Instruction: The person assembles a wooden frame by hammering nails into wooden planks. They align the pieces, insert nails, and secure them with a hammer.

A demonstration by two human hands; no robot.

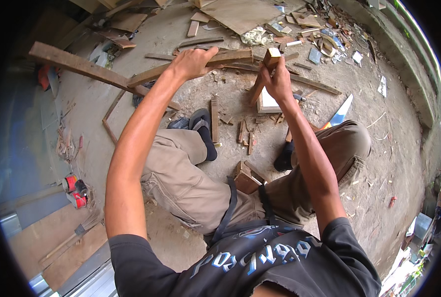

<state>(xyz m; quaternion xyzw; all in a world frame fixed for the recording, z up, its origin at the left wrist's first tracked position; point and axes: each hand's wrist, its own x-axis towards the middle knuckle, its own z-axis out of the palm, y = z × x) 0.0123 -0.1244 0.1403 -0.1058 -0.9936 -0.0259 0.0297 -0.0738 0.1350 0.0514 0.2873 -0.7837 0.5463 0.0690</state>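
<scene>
Both my arms reach forward over the dirty floor. My left hand (193,63) is closed round a long brown wooden strip (234,56), which runs sideways in front of me. My right hand (278,80) grips a shorter wooden piece (256,90) that stands steeply tilted, its pale cut end showing above the fingers. Just below that hand sits a white block-like object (268,102), partly hidden by the wood. A longer wooden beam (77,64) crosses the strip's left end. Beside my right knee lies a handsaw (341,111) with its handle partly hidden.
Wood offcuts (215,119) lie between my feet, and a wooden block (246,178) is close to my lap. Red cans (76,192) and a brush (79,230) are at left. Scattered scraps (324,39) cover the far right, by a concrete ledge (403,64).
</scene>
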